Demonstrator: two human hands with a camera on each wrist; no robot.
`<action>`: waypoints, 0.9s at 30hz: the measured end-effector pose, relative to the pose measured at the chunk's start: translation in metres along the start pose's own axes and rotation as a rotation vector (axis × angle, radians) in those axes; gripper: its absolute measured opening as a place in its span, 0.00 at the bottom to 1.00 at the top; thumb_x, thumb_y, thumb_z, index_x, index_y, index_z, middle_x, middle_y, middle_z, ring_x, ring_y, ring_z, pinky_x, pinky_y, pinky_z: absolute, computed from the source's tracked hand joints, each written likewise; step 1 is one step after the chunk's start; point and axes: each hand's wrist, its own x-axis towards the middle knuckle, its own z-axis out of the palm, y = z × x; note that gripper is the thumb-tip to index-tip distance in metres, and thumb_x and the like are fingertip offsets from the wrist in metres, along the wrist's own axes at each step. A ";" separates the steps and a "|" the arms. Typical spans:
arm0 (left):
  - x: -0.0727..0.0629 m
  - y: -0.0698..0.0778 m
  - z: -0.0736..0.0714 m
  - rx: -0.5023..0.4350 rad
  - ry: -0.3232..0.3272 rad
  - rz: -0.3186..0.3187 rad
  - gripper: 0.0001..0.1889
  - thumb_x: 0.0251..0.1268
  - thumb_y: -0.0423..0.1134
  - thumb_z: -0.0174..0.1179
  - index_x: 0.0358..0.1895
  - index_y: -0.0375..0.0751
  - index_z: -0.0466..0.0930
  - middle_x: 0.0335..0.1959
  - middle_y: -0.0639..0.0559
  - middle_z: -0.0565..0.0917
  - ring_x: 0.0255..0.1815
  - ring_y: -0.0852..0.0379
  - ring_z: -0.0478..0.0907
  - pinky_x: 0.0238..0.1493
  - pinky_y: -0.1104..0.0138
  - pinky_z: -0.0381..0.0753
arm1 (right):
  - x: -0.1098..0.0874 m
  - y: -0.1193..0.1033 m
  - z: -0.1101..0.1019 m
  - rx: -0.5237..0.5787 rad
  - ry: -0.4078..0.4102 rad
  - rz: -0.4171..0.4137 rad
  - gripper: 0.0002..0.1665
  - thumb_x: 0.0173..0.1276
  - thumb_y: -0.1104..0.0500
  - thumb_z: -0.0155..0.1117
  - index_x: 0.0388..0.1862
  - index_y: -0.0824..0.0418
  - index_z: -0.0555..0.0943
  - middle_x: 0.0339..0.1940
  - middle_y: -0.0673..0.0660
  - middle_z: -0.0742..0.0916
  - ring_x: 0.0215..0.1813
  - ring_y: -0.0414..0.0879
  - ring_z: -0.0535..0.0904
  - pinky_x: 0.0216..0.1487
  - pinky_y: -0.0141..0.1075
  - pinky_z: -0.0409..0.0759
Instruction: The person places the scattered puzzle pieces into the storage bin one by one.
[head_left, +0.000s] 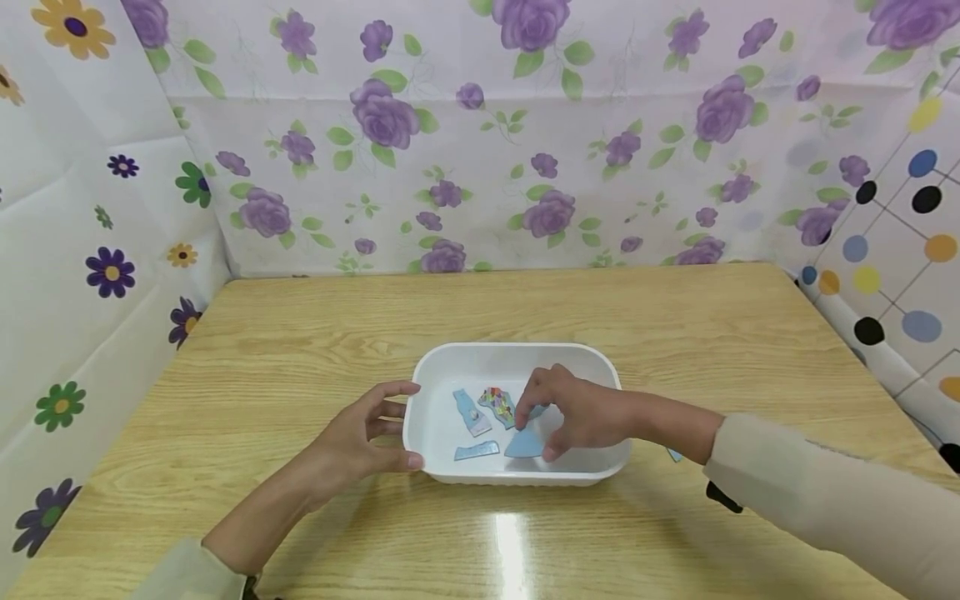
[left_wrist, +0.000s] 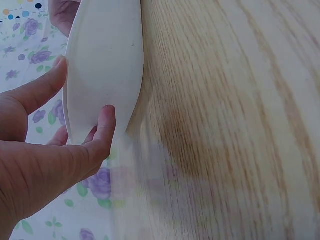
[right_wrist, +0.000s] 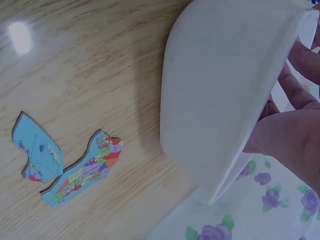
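A white plastic tub [head_left: 517,479] stands on the table. My left hand [head_left: 351,437] holds its left end, thumb at the near corner and fingertips at the rim farther back. My right hand [head_left: 585,408] reaches into the tub over the right side and pinches a plain light blue puzzle piece [head_left: 525,443] between thumb and fingers. Left of it lie a blue and white piece [head_left: 471,412], a narrow blue piece [head_left: 477,451] and a multicoloured map piece [head_left: 497,405]. Another blue piece is partly hidden under the right hand.
Outside the tub, a blue map piece [right_wrist: 37,150] and a multicoloured map piece [right_wrist: 87,172] lie on the wooden table [head_left: 315,333], mostly hidden by the right forearm in the head view. Flowered and dotted sheets [head_left: 465,167] enclose the back and sides.
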 end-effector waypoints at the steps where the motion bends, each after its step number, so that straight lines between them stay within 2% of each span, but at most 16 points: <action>1: 0.000 0.000 0.000 0.002 0.001 -0.001 0.45 0.46 0.37 0.76 0.70 0.52 0.61 0.59 0.41 0.73 0.62 0.42 0.71 0.54 0.55 0.79 | 0.001 -0.001 0.001 0.001 -0.003 0.000 0.21 0.51 0.66 0.76 0.43 0.49 0.83 0.47 0.48 0.75 0.56 0.49 0.61 0.58 0.44 0.66; 8: 0.001 0.000 0.000 0.002 -0.004 0.007 0.45 0.46 0.37 0.76 0.70 0.52 0.61 0.59 0.41 0.73 0.62 0.42 0.71 0.54 0.56 0.79 | 0.004 -0.003 0.000 -0.033 0.012 0.031 0.24 0.50 0.64 0.77 0.48 0.50 0.83 0.50 0.48 0.74 0.56 0.48 0.61 0.59 0.44 0.66; 16: 0.000 0.000 0.000 0.003 -0.004 0.001 0.45 0.46 0.37 0.76 0.70 0.51 0.61 0.59 0.40 0.73 0.62 0.42 0.71 0.54 0.56 0.79 | 0.000 0.002 -0.003 -0.018 0.037 0.078 0.21 0.53 0.61 0.75 0.47 0.50 0.83 0.50 0.48 0.75 0.55 0.51 0.63 0.57 0.44 0.66; 23: -0.001 0.001 0.000 -0.006 -0.004 -0.007 0.45 0.46 0.36 0.76 0.70 0.51 0.61 0.59 0.40 0.72 0.62 0.42 0.71 0.53 0.56 0.80 | -0.006 0.002 -0.005 -0.003 0.058 0.048 0.21 0.55 0.61 0.75 0.49 0.50 0.82 0.50 0.48 0.76 0.56 0.52 0.64 0.56 0.46 0.70; 27: -0.001 0.002 0.000 0.000 -0.002 -0.003 0.45 0.46 0.37 0.76 0.70 0.52 0.61 0.59 0.40 0.73 0.62 0.42 0.71 0.53 0.56 0.80 | -0.013 0.002 -0.015 0.009 0.118 -0.006 0.21 0.57 0.61 0.74 0.50 0.50 0.81 0.52 0.49 0.76 0.56 0.54 0.66 0.54 0.50 0.73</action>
